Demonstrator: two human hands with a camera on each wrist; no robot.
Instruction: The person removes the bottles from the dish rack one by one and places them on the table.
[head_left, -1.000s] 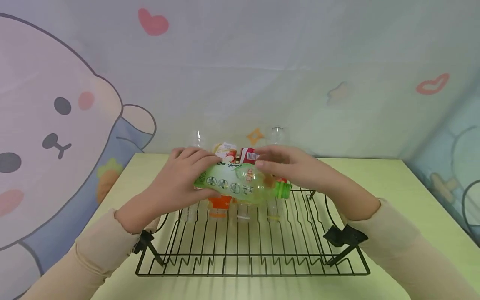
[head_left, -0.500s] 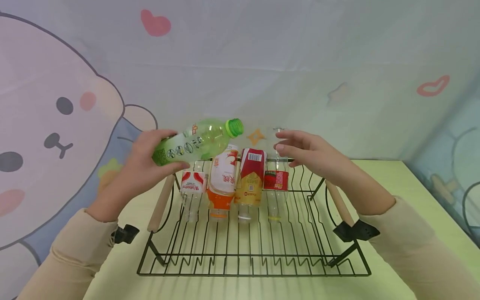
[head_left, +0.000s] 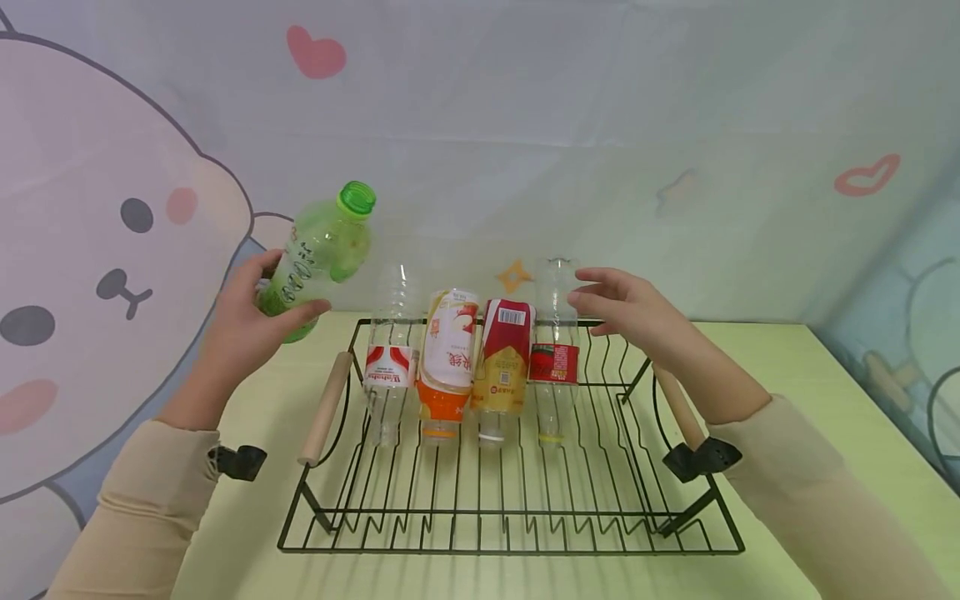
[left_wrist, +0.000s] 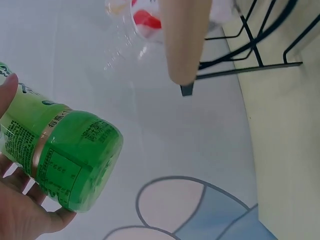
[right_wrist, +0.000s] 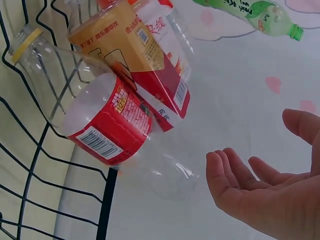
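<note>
In the head view my left hand (head_left: 251, 325) grips a green-tinted plastic drink bottle (head_left: 326, 242) around its lower part. The bottle is raised left of the rack and leans right, its green neck end uppermost. Its dark green base (left_wrist: 82, 160) faces the left wrist camera. My right hand (head_left: 637, 312) holds nothing, its fingers loosely bent beside a clear bottle with a red label (head_left: 553, 363). That bottle lies in the black wire rack (head_left: 510, 512) with a red-and-yellow bottle (head_left: 504, 358), a white-and-orange bottle (head_left: 450, 346) and a clear Wahaha bottle (head_left: 389, 367), necks toward me.
Wooden handles stand at both sides of the rack, the left handle (head_left: 326, 408) near my left forearm and the right handle (head_left: 678, 408) by my right one. Beneath is a pale green table (head_left: 780, 417). A printed cloth backdrop (head_left: 487, 125) rises behind.
My left hand has carried the green bottle leftward and up from over the rack, turning it from nearly level to tilted upright. My right hand has drawn slightly right, apart from it.
</note>
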